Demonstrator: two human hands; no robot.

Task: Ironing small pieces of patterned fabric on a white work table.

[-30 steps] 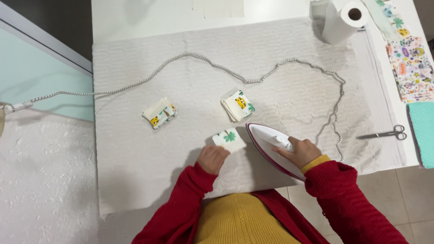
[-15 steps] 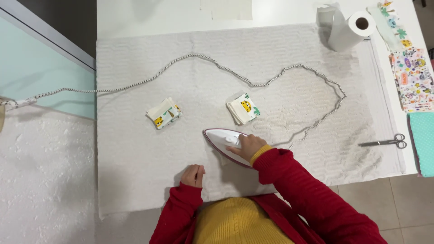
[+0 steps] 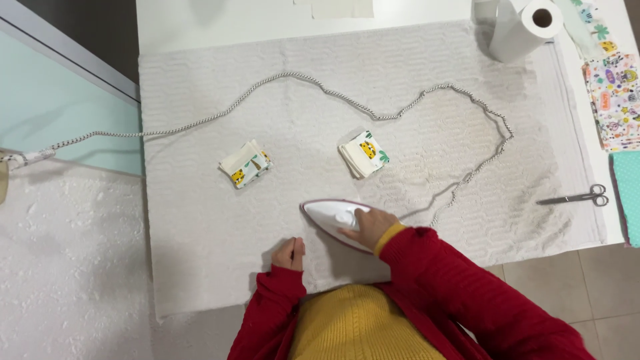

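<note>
Gripping the iron (image 3: 337, 220) from above, the right hand (image 3: 369, 227) has its fingers closed round the handle at the broad rear end, which is where a push along the cloth can be steered; the iron lies flat, soleplate down, on the grey towel (image 3: 400, 120), its pointed nose aimed away from that hand toward the person's left. Left hand (image 3: 289, 255) rests just beside the iron's nose on the near side, curled into a loose fist on the towel with nothing visibly in it, seemingly tucked clear of the hot plate; whether a scrap of fabric lies under the iron cannot be told.

From the iron's rear a braided cord (image 3: 373, 115) loops far out across the towel and off its far left edge, apparently laid wide so that it stays out of the iron's path. Two small folded fabric squares with printed animals sit beyond the iron, set apart from it: one (image 3: 245, 163) beyond its nose and to the left, the other (image 3: 363, 154) just past its middle.

White and smooth on top, the iron shows a thin dark red rim along its base; its body is a slim teardrop.

Well to the right of the iron lie scissors (image 3: 577, 198) on the towel's edge; a paper towel roll (image 3: 523, 27) stands far beyond it, on the table (image 3: 200, 20).
</note>
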